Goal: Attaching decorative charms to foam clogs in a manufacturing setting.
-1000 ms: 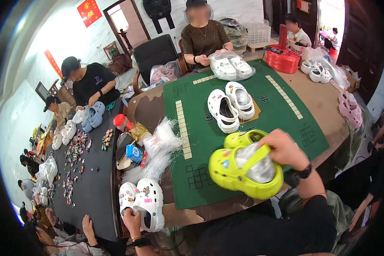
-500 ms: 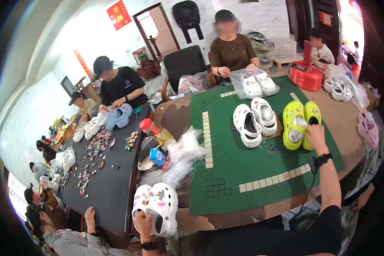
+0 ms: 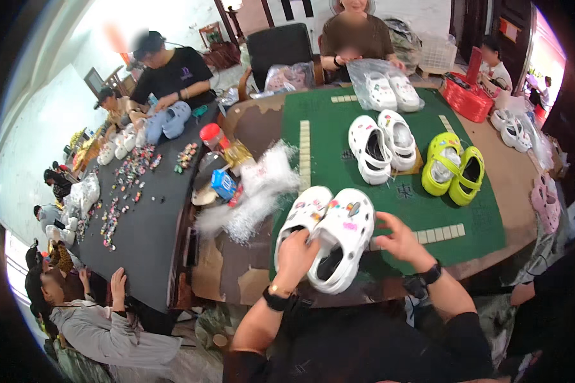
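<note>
From the head camera, the left hand [image 3: 298,252] is closed over the heel end of a pair of white clogs [image 3: 329,233], which lie side by side at the near edge of the green mat [image 3: 338,172]. The fingers curl behind the shoes, so how they grip is hidden. The right hand [image 3: 399,239] is just beside the right-hand clog, fingers spread and loosely open; whether the fingertips touch the shoe cannot be told. Small coloured charms dot the clogs' toes, too small to make out.

Farther out on the mat lie a second white pair [image 3: 383,143] and a yellow-green pair [image 3: 453,167], well apart from the hands. A heap of clear plastic bags [image 3: 252,198] lies left of the mat. On the black table [image 3: 147,223] to the left are scattered charms [image 3: 124,188], blurred. A person opposite holds bagged white clogs [image 3: 386,86]; the upper body is cut off by the frame.
</note>
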{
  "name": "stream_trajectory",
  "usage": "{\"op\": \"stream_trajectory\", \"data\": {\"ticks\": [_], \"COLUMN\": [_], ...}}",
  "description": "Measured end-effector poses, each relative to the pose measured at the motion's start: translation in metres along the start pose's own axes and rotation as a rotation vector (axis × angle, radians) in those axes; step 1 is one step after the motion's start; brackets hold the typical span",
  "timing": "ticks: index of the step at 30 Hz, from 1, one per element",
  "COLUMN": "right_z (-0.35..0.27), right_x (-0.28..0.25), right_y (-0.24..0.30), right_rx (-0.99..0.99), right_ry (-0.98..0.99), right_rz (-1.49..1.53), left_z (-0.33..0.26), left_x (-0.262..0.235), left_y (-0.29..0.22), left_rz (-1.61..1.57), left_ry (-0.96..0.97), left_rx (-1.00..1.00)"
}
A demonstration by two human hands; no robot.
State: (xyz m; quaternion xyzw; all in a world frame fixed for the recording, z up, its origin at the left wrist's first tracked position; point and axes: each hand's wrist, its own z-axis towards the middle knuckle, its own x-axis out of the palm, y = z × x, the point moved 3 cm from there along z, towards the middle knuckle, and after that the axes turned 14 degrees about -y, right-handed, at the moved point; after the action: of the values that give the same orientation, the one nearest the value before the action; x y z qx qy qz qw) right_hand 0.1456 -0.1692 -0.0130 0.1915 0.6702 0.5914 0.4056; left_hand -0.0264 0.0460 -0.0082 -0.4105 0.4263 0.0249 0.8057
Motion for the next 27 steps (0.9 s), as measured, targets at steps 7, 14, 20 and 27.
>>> {"op": "stream_trajectory", "data": {"ticks": [7, 14, 20, 27], "right_z": [-0.005, -0.048, -0.048, -0.035], "right_x": [-0.011, 0.008, 0.016, 0.025], "right_y": [-0.065, 0.016, -0.002, -0.018], "right_rx": [-0.101, -0.520, -0.516, -0.411], "right_ry": [-0.128, 0.131, 0.067, -0.227], "right_rz": [-0.337, -0.430, -0.247, -0.209], "left_z": [-0.004, -0.020, -0.014, -0.008], "left_x": [0.014, -0.017, -0.005, 0.009], "left_y": [-0.010, 0.000, 0.015, 0.029], "left_rz": [-0.138, 0.022, -0.271, -0.313], "left_ry": [0.107, 0.285, 0.325, 0.187], "left_rx": [0.206, 0.500, 0.418, 0.250]}}
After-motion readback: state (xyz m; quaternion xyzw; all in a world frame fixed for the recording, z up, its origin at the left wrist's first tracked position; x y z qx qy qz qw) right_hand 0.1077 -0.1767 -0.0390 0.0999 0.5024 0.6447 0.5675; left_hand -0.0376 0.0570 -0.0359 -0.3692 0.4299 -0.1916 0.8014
